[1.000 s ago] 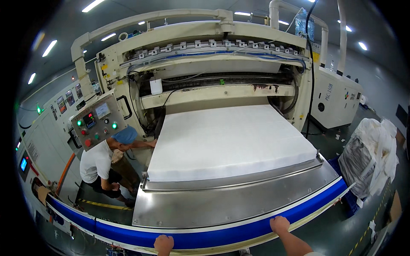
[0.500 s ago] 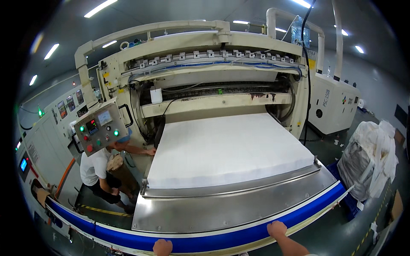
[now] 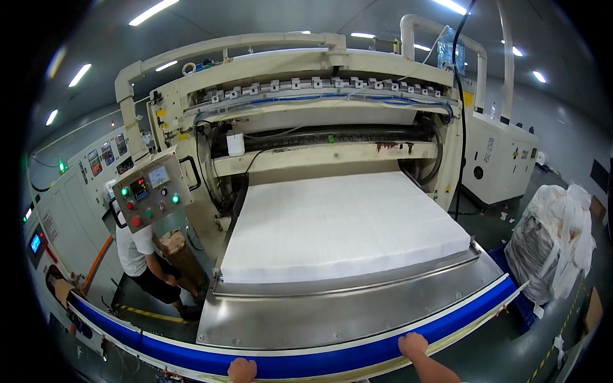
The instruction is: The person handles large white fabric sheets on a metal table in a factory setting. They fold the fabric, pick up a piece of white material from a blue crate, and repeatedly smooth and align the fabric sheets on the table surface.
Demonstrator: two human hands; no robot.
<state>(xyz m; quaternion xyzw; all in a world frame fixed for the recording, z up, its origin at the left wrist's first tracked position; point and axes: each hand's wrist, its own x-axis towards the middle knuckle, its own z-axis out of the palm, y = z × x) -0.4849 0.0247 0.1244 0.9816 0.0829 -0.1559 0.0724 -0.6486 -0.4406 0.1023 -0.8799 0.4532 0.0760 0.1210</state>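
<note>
Blue rail (image 3: 306,359) lay under both sets of fingers: the left hand (image 3: 242,369) and right hand (image 3: 413,345) curled over its edge, gripping nothing else. Beyond lay the steel table (image 3: 332,313) and white tissue stack (image 3: 341,225), untouched; reaching it seemingly meant leaning forward.

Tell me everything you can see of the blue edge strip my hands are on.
The blue edge strip is a smooth, glossy band, plastic or painted by its look, along the near rim of the steel table. It bows across the picture, with a pale lip beneath. The left hand and right hand rest on it, fingers curled over.
</note>
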